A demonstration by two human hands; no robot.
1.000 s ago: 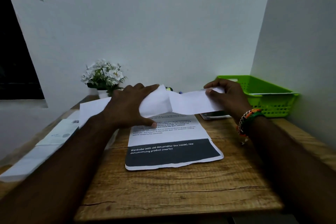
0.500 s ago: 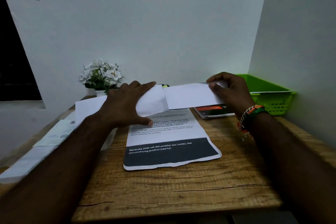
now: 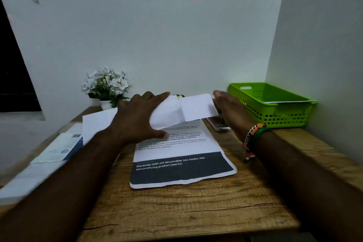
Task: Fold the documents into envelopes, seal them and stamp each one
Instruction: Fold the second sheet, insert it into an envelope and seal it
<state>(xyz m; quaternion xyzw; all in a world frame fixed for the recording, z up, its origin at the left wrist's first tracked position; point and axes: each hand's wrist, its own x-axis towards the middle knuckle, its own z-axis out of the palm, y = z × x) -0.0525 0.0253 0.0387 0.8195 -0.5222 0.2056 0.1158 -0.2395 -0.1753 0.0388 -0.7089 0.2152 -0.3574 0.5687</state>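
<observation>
- A white envelope (image 3: 167,112) is grasped in the grip of the left hand (image 3: 137,120), at the frame's centre, above a printed document (image 3: 176,155) on the wooden tabletop (image 3: 196,212).
- A folded sheet (image 3: 198,107) is pushed into it by the right hand (image 3: 229,110), fingers kept straight.
- A green basket (image 3: 275,104) is seen at right.

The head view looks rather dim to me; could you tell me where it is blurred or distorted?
Head view: dim overall; the right hand and the white paper stack at the left edge are smeared; wide-angle bending slants the walls; the green basket casts a green tint onto the wall.
</observation>
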